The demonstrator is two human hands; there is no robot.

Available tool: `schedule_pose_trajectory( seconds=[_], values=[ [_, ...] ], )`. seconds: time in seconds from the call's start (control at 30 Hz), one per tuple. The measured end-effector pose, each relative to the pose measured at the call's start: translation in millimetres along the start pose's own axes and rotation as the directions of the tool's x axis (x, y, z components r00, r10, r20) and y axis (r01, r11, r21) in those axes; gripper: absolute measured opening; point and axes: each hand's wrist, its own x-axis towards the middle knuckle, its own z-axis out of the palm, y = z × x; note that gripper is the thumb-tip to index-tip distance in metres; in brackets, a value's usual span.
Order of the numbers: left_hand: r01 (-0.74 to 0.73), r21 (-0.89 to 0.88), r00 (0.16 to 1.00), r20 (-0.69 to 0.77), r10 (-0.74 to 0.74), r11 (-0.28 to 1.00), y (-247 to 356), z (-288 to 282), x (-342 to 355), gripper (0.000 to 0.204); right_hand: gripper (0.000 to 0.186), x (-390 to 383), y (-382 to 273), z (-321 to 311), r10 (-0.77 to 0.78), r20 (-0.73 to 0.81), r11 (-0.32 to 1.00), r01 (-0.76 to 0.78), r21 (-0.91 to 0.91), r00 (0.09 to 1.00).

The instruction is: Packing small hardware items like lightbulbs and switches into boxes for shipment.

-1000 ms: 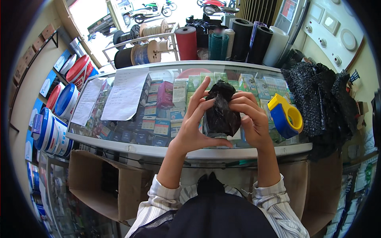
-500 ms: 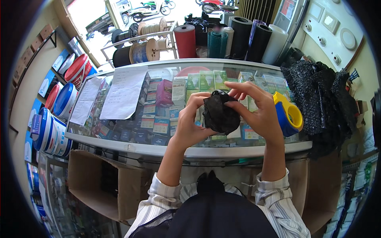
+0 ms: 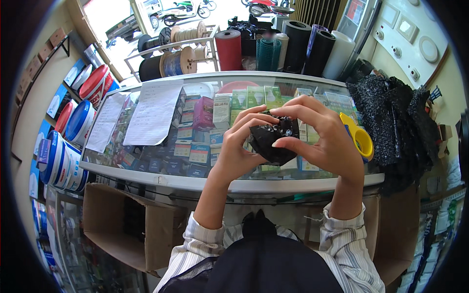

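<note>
Black bundle (image 3: 273,142), crumpled and glossy, held up above the glass counter (image 3: 205,183), roughly over its middle, clear of the surface. Gripped from both sides. Left hand (image 3: 239,146) curled against its left edge, fingers bent over the top, thumb underneath. Right hand (image 3: 320,134) wrapped round its right side, fingertips (image 3: 281,111) pinching the upper edge, thumb pressed across the front. Both closed on it, fingertips nearly meeting at the top.

Just right of the right hand, partly hidden behind it, a yellow tape dispenser (image 3: 360,139) resting on the counter. Further right, a heap of black mesh (image 3: 395,117) draped over the counter's end. Under the glass, rows of small coloured boxes (image 3: 195,146). On the glass to the left, well apart from the hands, two paper sheets (image 3: 154,112) lying flat.

Beyond the counter's far edge, upright rolls (image 3: 303,46) in red, green, black and white, and beside them a rack of wire spools (image 3: 178,58). Down the left side, stacked blue-and-white buckets (image 3: 61,161). Below the counter, an open cardboard box (image 3: 122,224). At the lower edge, striped sleeves (image 3: 351,244) coming up to both wrists.
</note>
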Motion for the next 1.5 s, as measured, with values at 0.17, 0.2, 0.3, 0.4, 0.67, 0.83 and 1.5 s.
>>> schedule_pose_trajectory(
  seconds=[0.17, 0.2, 0.3, 0.4, 0.67, 0.83, 1.5],
  values=[
    [0.1, -0.068, 0.995, 0.035, -0.097, 0.993, 4, 4, -2, 0.047, 0.034, 6, -8, 2, -0.045, 0.142, 0.994, 0.058, -0.096, 0.989],
    [0.096, -0.102, 0.995, 0.026, -0.094, 0.99, 4, 4, -1, 0.047, 0.034, 7, -9, 1, -0.036, 0.121, 0.995, 0.047, -0.088, 0.992],
    [0.082, -0.095, 0.996, 0.045, -0.078, 0.992, 2, 2, 1, 0.048, 0.025, 8, -8, -1, 0.034, 0.11, 0.999, -0.033, -0.01, 0.993],
    [0.07, -0.017, 0.997, 0.045, -0.069, 0.997, 5, 1, 1, 0.053, 0.02, 9, -6, -1, 0.203, 0.006, 0.97, -0.201, 0.139, 0.979],
    [0.061, 0.04, 0.996, -0.073, -0.058, 0.997, 20, 13, -6, 0.046, 0.024, 7, 4, -3, 0.274, 0.021, 0.826, -0.246, 0.508, 0.962],
    [0.055, 0.003, 0.996, -0.07, -0.054, 0.999, 17, 16, -6, 0.038, 0.034, 7, 17, -11, 0.17, 0.046, 0.854, -0.171, 0.492, 0.984],
    [0.212, -0.065, 0.977, 0.024, -0.211, 0.975, 14, 11, 2, 0.119, 0.032, 10, 37, -13, -0.097, 0.061, 0.995, 0.099, -0.021, 0.993]
  ],
)
